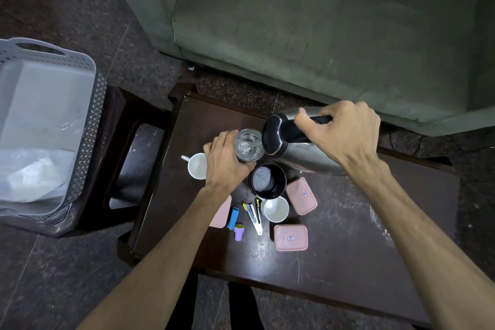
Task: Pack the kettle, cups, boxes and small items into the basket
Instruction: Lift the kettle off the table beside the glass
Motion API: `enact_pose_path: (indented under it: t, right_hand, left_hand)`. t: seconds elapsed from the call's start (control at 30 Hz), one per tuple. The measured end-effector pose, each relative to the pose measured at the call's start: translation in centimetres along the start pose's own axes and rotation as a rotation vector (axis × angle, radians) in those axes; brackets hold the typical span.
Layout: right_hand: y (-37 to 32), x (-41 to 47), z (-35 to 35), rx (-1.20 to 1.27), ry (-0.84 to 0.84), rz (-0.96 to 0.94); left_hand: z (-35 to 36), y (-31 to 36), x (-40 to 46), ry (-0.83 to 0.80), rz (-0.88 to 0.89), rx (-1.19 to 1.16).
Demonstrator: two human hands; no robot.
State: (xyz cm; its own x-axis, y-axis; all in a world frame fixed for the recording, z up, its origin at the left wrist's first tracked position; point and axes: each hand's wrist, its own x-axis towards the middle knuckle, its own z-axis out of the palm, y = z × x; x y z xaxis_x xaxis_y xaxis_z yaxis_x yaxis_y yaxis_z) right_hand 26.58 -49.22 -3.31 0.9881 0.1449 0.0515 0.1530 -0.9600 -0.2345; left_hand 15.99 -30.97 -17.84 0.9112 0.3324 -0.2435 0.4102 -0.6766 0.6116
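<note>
My right hand [345,131] grips the black handle of the steel kettle [300,157], which leans over the dark table [348,236] with its black lid end towards a clear glass [248,145]. My left hand [226,159] is wrapped around that glass. A white mug [197,166] stands to its left, a black cup [268,181] and a white bowl-like cup [276,209] in front. Three pink boxes [301,196] [291,237] [221,213] lie nearby, one partly under my forearm. A blue lighter [232,218], a purple item [238,232] and clippers [253,215] lie between them. The grey basket [88,104] sits at left.
The basket rests on a dark stool [126,126] left of the table and holds clear plastic wrapping [34,174]. A grey-green sofa [321,21] fills the space behind the table. Dark speckled floor [67,276] surrounds everything.
</note>
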Motion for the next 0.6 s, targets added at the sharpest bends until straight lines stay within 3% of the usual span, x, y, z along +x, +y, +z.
enact_pose_path:
  t: [0.6]
  right_hand:
    - [0.2,-0.7,-1.1,0.031,0.037,0.028]
  left_hand:
    - [-0.2,0.1,-0.2,-0.020,-0.007,0.026]
